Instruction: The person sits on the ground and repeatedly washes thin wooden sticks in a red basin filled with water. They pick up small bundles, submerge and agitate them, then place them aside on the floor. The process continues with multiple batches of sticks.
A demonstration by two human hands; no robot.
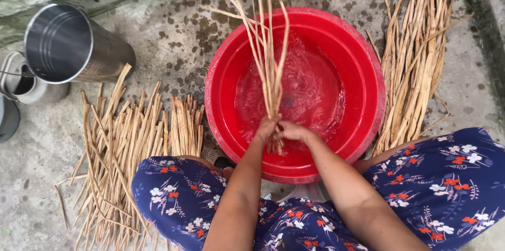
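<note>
Stalks (268, 67) — dry, thin and tan — are held in a small bunch over the red tub (368, 72). The bunch is gripped at its bottom end, near the tub's front rim, and its tops fan out and up past the tub's back rim. The left hand (265, 129) is closed tight around the bunch. The right hand (294, 131) is pressed against it from the side, with its fingers curled on the same stalks. Both hands are touching each other just above the water.

Water (310, 93) is held in the tub, and ripples can be seen on it. Nothing else can be made out in the water.

A pile of stalks (415, 56) is laid on the ground just right of the tub. Another pile (131, 140) is spread out to the tub's left — some of it cut short and even. Farther left of the tub, a shiny metal pot (68, 46) is tipped on its side, and its inside looks bare. A small metal kettle (23, 85) is seen beside that pot.
</note>
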